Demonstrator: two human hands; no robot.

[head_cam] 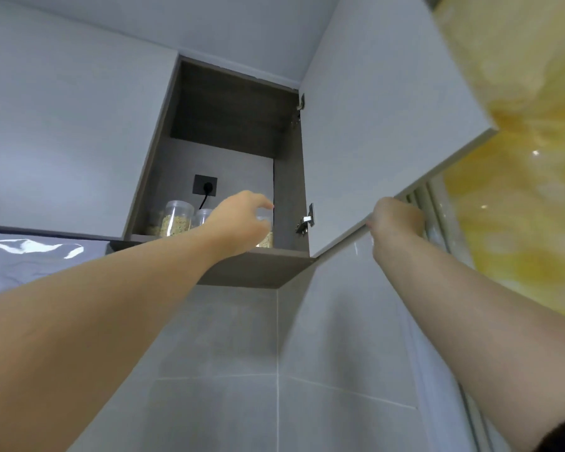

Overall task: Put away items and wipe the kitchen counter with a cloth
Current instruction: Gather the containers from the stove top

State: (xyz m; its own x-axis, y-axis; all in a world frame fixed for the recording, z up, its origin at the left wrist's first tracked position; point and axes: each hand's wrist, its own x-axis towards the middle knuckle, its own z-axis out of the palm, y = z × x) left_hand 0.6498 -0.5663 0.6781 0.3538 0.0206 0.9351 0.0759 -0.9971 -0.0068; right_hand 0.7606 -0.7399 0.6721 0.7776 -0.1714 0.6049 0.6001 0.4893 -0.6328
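Grey board makes up the one wall cabinet (287, 177), which stands open in the centre of the frame and is seen from below. Its single cabinet door (388, 109) swings out toward the upper right on two metal hinges, the upper hinge (302, 104) and the lower hinge (305, 220).

Three clear plastic jars of pale grain can be counted on the cabinet floor. The first jar (177, 218) stands at the left with a clear lid. The second jar (204, 216) is just beside it to the right and is partly hidden by the wrist. The third jar (265, 239) is at the right, close to the cabinet's side wall. A pale patch left of the first jar is too blurred to tell apart.

One black socket (205, 184) sits on the back panel above the jars, with one black plug cord (204, 201) hanging from it.

The left hand (242, 220) reaches into the cabinet from the lower left. Its fingers (264, 203) are curled down over the top of the third jar, grasping it.

The right hand (397, 216), at centre right, clasps the bottom edge of the cabinet door. Its thumb is on the near face and its fingers are wrapped behind the panel, out of sight.

Grey wall tiles (340, 337) fill the lower frame. A yellow marbled ceiling (519, 76) fills the upper right.
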